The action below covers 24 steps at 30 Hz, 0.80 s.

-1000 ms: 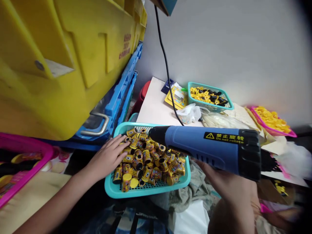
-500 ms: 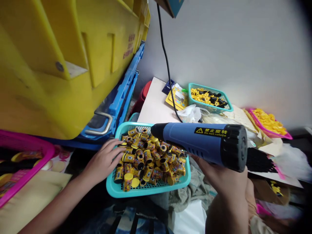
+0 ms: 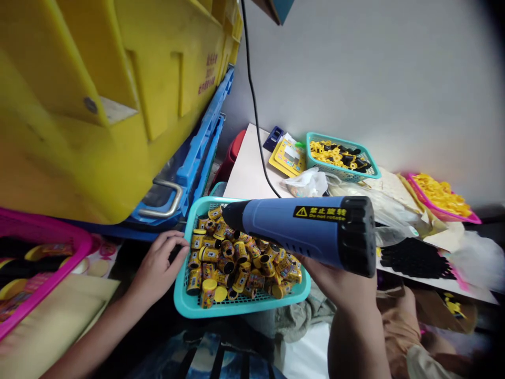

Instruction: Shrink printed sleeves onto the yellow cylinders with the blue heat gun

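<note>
A turquoise basket full of small yellow printed tubes with dark open ends lies right in front of me. At its left rim is my left hand; the fingers are bent in together, with thumb and fingertips meeting at the rim. My right hand is wrapped around the handle of a blue heat gun, whose body covers most of the grip. The gun's black nozzle points left over the tubes. One tube with a yellow cap stands upright near the front, beside a loose yellow cap.
Large yellow bins and blue crates rise at the left, above a pink basket. On the white table are another turquoise basket, yellow cards and plastic bags. A black cord hangs down. Another person's limb shows at right.
My left hand has drawn back left from the tubes to the basket's rim, its fingers curling in. The heat gun has shifted left over the tubes.
</note>
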{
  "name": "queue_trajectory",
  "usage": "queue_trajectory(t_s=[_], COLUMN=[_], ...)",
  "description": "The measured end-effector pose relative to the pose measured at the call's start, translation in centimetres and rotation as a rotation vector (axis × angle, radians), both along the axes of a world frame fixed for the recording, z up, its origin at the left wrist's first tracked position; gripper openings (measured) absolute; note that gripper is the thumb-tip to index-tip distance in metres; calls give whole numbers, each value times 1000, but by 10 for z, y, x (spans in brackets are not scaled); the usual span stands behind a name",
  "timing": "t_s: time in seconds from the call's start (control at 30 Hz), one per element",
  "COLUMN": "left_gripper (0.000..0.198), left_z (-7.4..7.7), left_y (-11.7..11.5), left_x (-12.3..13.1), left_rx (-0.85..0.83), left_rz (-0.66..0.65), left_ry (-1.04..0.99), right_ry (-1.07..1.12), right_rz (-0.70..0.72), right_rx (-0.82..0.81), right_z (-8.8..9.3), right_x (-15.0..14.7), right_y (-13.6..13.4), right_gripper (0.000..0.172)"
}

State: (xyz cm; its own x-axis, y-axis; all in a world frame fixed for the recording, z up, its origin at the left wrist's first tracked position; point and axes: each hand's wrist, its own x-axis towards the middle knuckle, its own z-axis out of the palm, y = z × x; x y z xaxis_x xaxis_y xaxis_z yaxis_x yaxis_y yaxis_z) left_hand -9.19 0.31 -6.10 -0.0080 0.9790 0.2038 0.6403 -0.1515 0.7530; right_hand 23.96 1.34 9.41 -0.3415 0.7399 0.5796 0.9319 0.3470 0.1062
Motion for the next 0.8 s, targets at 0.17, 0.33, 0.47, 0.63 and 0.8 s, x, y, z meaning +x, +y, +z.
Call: queue_trajectory(t_s=[0.17, 0.33, 0.47, 0.63, 0.8], left_gripper=[26, 26, 27, 27, 23], left_z=[-3, -3, -2, 1, 11], left_y=[-2, -1, -1, -6, -10], left_x=[0, 0, 1, 0, 1], left_rx=[-38, -44, -46, -28, 52], left_rz=[12, 5, 6, 6, -4], left_ry=[-69, -73, -68, -47, 25], right_ry=[1, 132, 118, 19, 63], right_rz=[-25, -112, -59, 68, -69], right_rx=[13, -76, -93, 21, -84], right_z=[-4, -19, -26, -16, -4], right_x=[2, 17, 15, 7, 29], right_y=[-4, -17, -18, -15, -23], right_gripper=[42, 53, 52, 32, 50])
